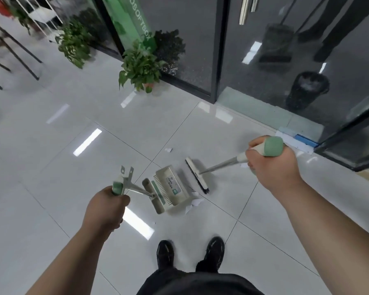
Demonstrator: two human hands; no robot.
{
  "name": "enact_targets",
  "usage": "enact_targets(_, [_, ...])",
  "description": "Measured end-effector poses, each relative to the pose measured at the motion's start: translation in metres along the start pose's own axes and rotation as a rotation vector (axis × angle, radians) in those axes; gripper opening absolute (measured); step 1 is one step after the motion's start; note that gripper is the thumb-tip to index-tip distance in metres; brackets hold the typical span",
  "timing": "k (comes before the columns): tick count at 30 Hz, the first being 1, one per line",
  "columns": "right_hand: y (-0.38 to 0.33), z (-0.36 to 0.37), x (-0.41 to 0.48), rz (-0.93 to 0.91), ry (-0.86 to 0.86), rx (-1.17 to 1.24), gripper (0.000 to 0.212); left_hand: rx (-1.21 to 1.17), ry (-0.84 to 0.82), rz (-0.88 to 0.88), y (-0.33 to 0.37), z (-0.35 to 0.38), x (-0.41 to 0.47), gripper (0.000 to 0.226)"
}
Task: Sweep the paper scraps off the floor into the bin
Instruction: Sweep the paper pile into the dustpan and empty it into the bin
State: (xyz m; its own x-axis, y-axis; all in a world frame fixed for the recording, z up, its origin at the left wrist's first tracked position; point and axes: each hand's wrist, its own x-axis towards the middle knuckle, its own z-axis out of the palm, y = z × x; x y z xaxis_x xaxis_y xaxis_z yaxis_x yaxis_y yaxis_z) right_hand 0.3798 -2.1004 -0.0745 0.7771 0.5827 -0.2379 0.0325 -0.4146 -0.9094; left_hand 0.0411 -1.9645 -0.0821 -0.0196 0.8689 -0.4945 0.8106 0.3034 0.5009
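While left hand [107, 206] grips dustpan [170, 188] handle, right hand [271, 165] grips broom [197, 175] top; paper scraps [196, 201] light, flimsy, likely scatter; sweep gently.

Label [173, 183] on dustpan [168, 198]: txt too small

Broom [197, 175] and dustpan [170, 188] on the floor [58, 194]
I see white paper scraps [195, 202] at the cream pan's mouth, dark bristles just beside them.

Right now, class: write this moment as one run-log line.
left hand: grips dustpan handle | right hand: grips broom handle | broom head: beside dustpan | paper scraps: on floor at dustpan edge, one farther off
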Motion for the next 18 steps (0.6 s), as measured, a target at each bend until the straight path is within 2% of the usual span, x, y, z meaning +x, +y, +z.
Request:
enact_targets(4, [0.007,0.01,-0.004,-0.122,-0.069,-0.155,0.011,-0.013,-0.01,-0.024,-0.02,-0.004,0.002,0.008])
enact_targets(9, [0.04,0.017,-0.005,-0.22,-0.103,-0.419,0.017,0.001,-0.053,-0.019,-0.034,-0.005,0.011,0.008])
enact_targets(13, [0.075,0.021,-0.012,-0.112,-0.165,-0.482,0.016,0.025,-0.106,0.013,-0.041,0.001,0.016,0.011])
enact_targets(18, [0.11,0.027,-0.047,-0.019,-0.038,-0.365,0.02,0.042,-0.173,0.055,-0.046,0.008,0.019,0.013])
